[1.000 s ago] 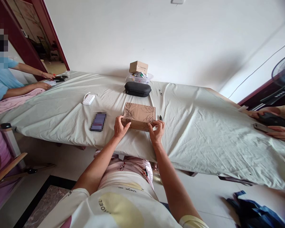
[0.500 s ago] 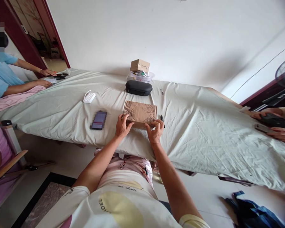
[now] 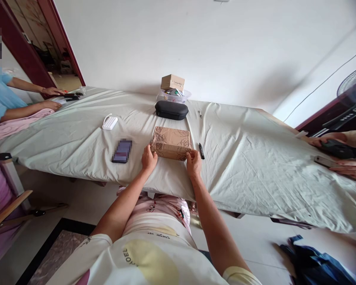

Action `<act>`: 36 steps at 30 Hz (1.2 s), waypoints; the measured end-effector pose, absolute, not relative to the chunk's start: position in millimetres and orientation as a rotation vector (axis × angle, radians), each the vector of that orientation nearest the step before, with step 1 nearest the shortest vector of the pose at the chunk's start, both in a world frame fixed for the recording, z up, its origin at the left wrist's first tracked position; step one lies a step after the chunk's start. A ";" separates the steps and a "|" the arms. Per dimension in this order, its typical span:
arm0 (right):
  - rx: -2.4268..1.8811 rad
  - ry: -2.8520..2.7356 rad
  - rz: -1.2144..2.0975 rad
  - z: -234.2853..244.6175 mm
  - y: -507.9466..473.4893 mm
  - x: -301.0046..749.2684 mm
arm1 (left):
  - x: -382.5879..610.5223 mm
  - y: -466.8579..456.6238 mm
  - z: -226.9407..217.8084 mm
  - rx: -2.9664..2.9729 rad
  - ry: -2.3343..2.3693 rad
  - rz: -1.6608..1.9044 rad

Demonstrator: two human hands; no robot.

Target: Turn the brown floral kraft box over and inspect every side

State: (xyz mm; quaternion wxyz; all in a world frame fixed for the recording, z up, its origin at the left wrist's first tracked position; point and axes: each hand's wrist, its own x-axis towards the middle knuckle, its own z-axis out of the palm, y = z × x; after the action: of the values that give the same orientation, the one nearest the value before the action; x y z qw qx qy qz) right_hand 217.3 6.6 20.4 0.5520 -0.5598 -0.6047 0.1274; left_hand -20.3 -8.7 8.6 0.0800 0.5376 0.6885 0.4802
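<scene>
A brown cardboard box (image 3: 172,140) with dark scribbled loops lies on the cloth in front of me. My left hand (image 3: 149,159) grips its near left corner, thumb along the front side. At the near right corner my right hand (image 3: 194,163) is closed on the box, fingers curled. Just right of that hand lies a black marker pen (image 3: 201,151). A phone (image 3: 122,151) with a blurred screen rests to the left of my left hand.
Behind the box are a black zip case (image 3: 171,110), a plastic basket (image 3: 185,96) and a smaller carton (image 3: 172,82). A white power bank (image 3: 110,122) and a small pen (image 3: 199,114) lie on the tablecloth (image 3: 240,158). Other people's hands (image 3: 348,168) are at both ends.
Both hands have shifted their hold on the box towards its near corners. The box now sits turned slightly, showing more of its near side, and the marker is fully uncovered.
</scene>
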 end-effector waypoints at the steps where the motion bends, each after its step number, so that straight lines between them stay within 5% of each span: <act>1: -1.363 -1.463 0.313 19.7 7.3 217.4 | -20.2 -9.2 9.4 1.619 2.085 1.387; 10: -1.843 -1.789 0.101 19.6 -1.5 218.5 | -16.7 -9.9 8.9 1.799 2.243 1.098; 17: -1.461 -1.670 0.141 13.3 3.0 214.3 | -16.8 -8.0 3.3 1.742 2.099 1.414; 27: -1.567 -1.526 -0.008 10.8 -4.2 191.3 | -7.4 -15.1 12.2 1.827 2.071 1.509; 36: -1.243 -1.494 0.069 20.7 -0.8 211.4 | -18.6 -10.6 5.2 1.758 1.921 1.750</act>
State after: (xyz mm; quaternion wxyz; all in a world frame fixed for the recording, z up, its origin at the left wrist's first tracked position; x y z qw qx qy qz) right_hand 211.4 -0.8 20.7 0.5634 -0.5280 -0.6348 0.0294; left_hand -18.6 -10.6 5.2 0.0022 0.5605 0.6122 0.5577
